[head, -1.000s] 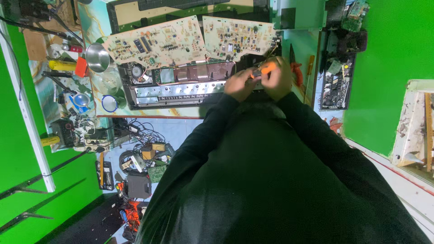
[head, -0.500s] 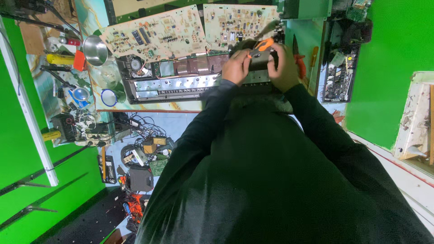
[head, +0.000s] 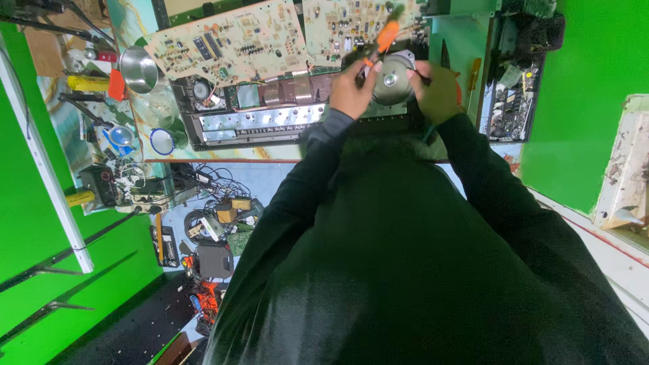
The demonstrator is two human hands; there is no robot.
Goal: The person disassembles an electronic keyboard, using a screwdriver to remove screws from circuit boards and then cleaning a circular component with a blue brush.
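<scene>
My left hand (head: 351, 88) grips an orange-handled tool (head: 384, 35) whose tip points down toward a round silver metal part (head: 392, 78). My right hand (head: 436, 91) holds that round part from the right side. Both hands are raised together over the right end of an opened electronic chassis (head: 257, 118) on the workbench. My black sleeves and torso hide the bench's near edge.
Two large beige circuit boards (head: 223, 44) (head: 338, 27) lie behind the chassis. A metal bowl (head: 138, 67), yellow tool (head: 88, 83) and blue ring (head: 162, 140) sit left. A dark board (head: 510, 101) lies right. Cables and parts (head: 209, 223) litter the floor.
My hands have lifted and come closer to the camera. The round silver part now shows clearly between them, and the orange tool stands more upright above it.
</scene>
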